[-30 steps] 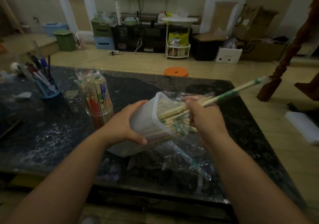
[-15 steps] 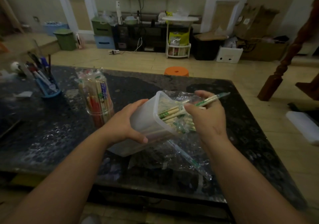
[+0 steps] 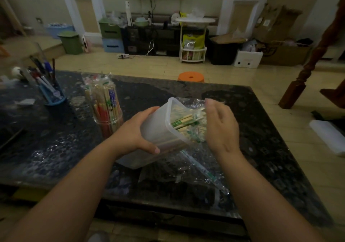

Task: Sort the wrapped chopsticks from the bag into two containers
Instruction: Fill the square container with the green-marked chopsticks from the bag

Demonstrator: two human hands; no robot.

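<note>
Over the table [image 3: 242, 111], left hand [image 3: 137, 131] grips tilted container [image 3: 158, 129].

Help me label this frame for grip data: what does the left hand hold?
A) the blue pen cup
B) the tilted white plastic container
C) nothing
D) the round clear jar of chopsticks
B: the left hand wraps fingers and thumb round the tilted white plastic container, whose mouth faces the right hand.

A tilted translucent tub [image 3: 158, 129] holds wrapped chopsticks [image 3: 182, 122], while a full clear jar [image 3: 108, 118] stands upright nearby.
</note>
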